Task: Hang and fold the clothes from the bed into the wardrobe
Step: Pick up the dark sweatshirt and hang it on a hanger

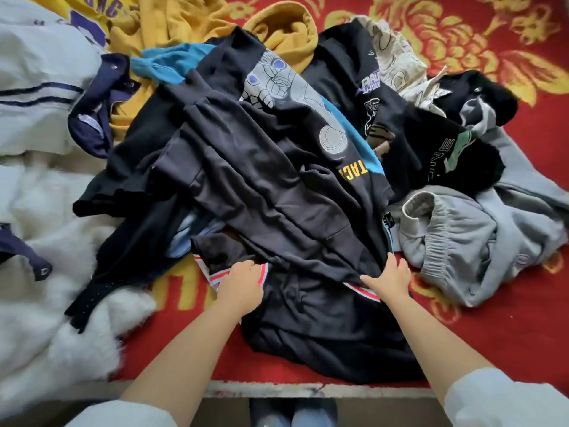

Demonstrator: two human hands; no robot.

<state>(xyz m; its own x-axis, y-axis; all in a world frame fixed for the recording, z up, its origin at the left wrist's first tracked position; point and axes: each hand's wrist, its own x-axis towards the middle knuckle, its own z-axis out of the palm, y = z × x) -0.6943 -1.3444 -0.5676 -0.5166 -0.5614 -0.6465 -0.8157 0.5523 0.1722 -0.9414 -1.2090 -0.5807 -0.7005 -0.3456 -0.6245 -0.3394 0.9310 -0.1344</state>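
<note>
Black cloth makes up most of the pile [271, 167] heaped on the bed [508, 328], which wears a red cover with gold flowers. Both hands reach in at the near edge of the heap. The left hand [241, 286] is curled, its fingers closed on a black garment [323, 328] at a hem trimmed in white and red stripes. The right hand [389, 277] lies flatter, fingers bent loosely and thumb stretched left, pressing on the same garment beside another stretch of that striped trim; whether it actually grips the cloth I cannot tell. Grey sweatpants [455, 241] lie just right of the right hand. A yellow hoodie [286, 32] sits at the far side of the pile, and white fluffy fabric [46, 229] spreads along the left.
</note>
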